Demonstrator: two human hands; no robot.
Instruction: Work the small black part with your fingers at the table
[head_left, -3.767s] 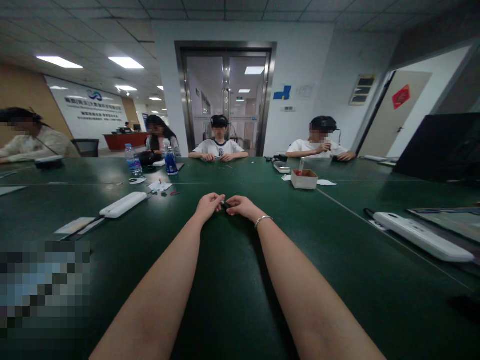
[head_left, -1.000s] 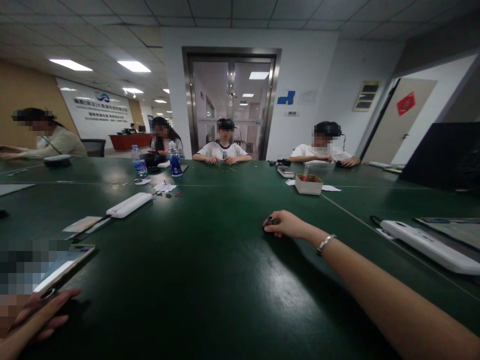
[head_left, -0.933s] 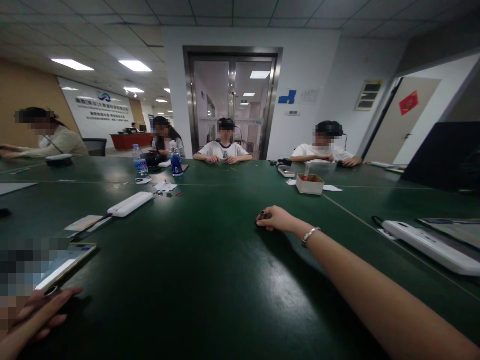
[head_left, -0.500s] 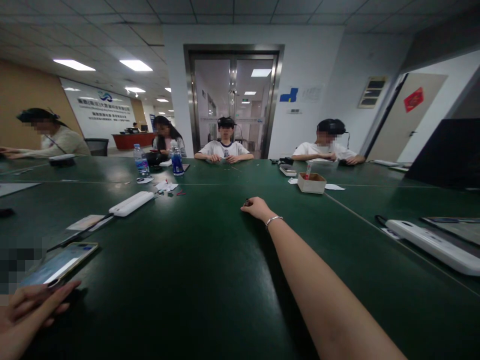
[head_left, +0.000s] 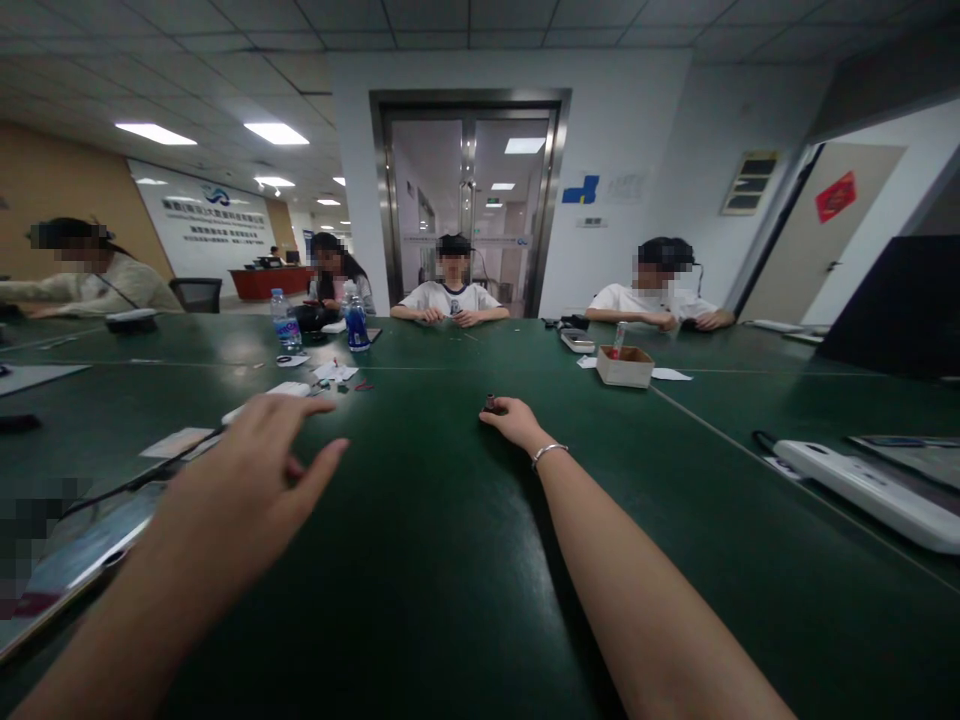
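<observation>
My right hand rests on the green table, its arm stretched forward and a silver bracelet round the wrist. Its fingers are closed around a small dark cylindrical object, which is mostly hidden and too small to name. Over the left part of the table is my left hand, holding nothing, its thumb and index finger apart. Behind that forearm a phone lies on the table, partly covered by the arm. The left hand also hides part of a long white device.
Several people sit around the table, one straight across. Two plastic bottles, one with a blue label, stand at the far left. A small box sits right of centre. Another white device lies at the right.
My left hand has let go of the phone at the lower left and moved up and to the right, its fingers spreading. The right hand stays in place around the small dark object.
</observation>
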